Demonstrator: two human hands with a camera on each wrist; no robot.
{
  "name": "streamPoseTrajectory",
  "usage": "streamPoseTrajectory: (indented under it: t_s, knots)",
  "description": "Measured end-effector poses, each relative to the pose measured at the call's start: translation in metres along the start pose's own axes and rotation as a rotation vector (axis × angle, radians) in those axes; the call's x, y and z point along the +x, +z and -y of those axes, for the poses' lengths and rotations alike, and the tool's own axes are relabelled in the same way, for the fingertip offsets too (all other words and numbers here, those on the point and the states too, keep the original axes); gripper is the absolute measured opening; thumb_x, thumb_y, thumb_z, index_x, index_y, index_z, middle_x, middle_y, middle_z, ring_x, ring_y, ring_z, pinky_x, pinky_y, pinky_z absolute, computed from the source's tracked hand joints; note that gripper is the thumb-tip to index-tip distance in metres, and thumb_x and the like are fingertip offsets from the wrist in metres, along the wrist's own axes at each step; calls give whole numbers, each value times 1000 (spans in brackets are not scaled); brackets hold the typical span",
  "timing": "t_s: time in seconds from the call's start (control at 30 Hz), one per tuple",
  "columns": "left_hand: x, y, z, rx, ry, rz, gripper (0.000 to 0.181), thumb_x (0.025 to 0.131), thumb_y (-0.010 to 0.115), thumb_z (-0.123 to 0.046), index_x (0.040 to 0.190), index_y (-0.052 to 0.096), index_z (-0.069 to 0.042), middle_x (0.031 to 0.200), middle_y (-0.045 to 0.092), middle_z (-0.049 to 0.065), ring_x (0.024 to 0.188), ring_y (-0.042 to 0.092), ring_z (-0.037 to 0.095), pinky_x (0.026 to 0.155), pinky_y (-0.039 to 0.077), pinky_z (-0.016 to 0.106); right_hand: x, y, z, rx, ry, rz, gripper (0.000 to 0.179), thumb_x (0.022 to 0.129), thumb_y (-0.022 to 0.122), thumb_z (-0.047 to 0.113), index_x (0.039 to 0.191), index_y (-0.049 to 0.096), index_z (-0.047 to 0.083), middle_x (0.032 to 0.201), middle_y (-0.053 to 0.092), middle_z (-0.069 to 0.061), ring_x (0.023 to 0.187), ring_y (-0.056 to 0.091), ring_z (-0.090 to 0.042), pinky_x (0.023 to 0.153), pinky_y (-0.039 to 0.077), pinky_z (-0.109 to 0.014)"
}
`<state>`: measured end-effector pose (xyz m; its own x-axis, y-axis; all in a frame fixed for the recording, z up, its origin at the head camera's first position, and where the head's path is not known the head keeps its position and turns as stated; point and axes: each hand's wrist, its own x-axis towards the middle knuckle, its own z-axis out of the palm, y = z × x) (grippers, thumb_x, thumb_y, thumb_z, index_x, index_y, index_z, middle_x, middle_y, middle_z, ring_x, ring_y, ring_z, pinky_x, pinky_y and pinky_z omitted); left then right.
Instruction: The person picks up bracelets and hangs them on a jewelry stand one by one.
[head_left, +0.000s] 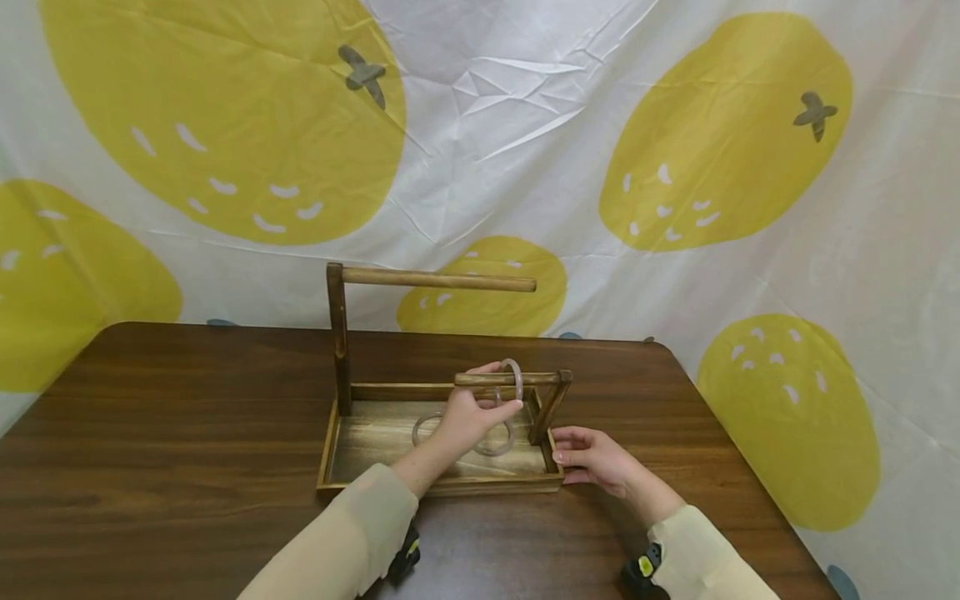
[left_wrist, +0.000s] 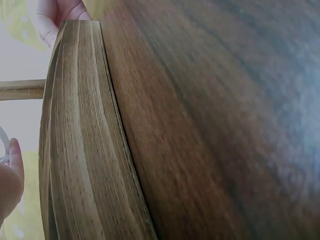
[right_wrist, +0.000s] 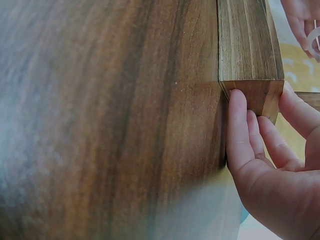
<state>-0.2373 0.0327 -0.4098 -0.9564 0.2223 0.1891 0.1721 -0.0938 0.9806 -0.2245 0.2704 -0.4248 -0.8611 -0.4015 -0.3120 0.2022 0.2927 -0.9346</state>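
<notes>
My left hand reaches over the tray and pinches a pale translucent bangle between thumb and fingers. That bangle overlaps the short lower bar of a wooden jewelry stand. More pale bangles lie in the stand's tray, partly hidden behind the left hand and forearm. My right hand holds the tray's right end. In the right wrist view its fingertips rest against the end face, with the uppermost digit at the rim.
A taller post at the stand's left end carries a long upper bar reaching right. The stand sits on a dark brown wooden table. Behind hangs a white cloth with yellow fruit prints.
</notes>
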Motion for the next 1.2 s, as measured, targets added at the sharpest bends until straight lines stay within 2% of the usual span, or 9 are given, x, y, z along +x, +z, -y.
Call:
streamPoseTrajectory:
  t_s: [0.4, 0.53, 0.7, 0.8, 1.03, 1.2]
  knots:
    - [-1, 4, 2, -1, 5, 25, 61, 84, 68, -12, 138, 42, -1, 123, 51, 30, 98, 62, 34, 79, 56, 31, -1, 0, -1, 6, -2, 9, 65, 90, 61, 14, 137, 28, -16, 113, 55, -12, 86, 61, -10, 75, 55, -30]
    - [-3, 3, 1, -4, -10, 27, 62, 84, 69, -13, 139, 41, -3, 125, 50, 29, 102, 61, 36, 81, 55, 33, -1, 1, -1, 8, 1, 10, 64, 91, 61, 13, 137, 28, -16, 112, 56, -11, 86, 61, -10, 75, 55, -30]
    - [-4, 0, 0, -9, 16, 19, 76, 83, 70, -13, 145, 29, -3, 143, 35, 26, 115, 52, 45, 92, 51, 39, 0, 1, -1, 5, 6, 9, 62, 91, 60, 12, 137, 29, -15, 111, 56, -10, 86, 61, -10, 76, 55, -30]
    - [-4, -4, -2, 2, 27, 6, 82, 82, 72, -13, 147, 23, -5, 148, 27, 24, 119, 48, 46, 96, 47, 43, 1, 1, -1, 6, 2, 8, 62, 91, 60, 12, 137, 29, -15, 110, 56, -9, 87, 61, -10, 76, 55, -31]
    - [-5, -20, -8, 60, -20, -6, 84, 81, 73, -19, 148, 23, -13, 150, 25, 17, 132, 35, 37, 104, 39, 51, 2, 0, -3, 23, -16, 26, 61, 91, 58, 10, 136, 28, -16, 108, 55, -6, 87, 61, -10, 76, 55, -31]
    - [-7, -34, -11, 126, -19, -9, 82, 83, 71, -21, 148, 22, -13, 150, 25, 16, 135, 29, 36, 103, 38, 52, 2, -1, -3, 19, -10, 28, 60, 92, 58, 9, 137, 27, -16, 109, 55, -7, 87, 61, -10, 76, 55, -31]
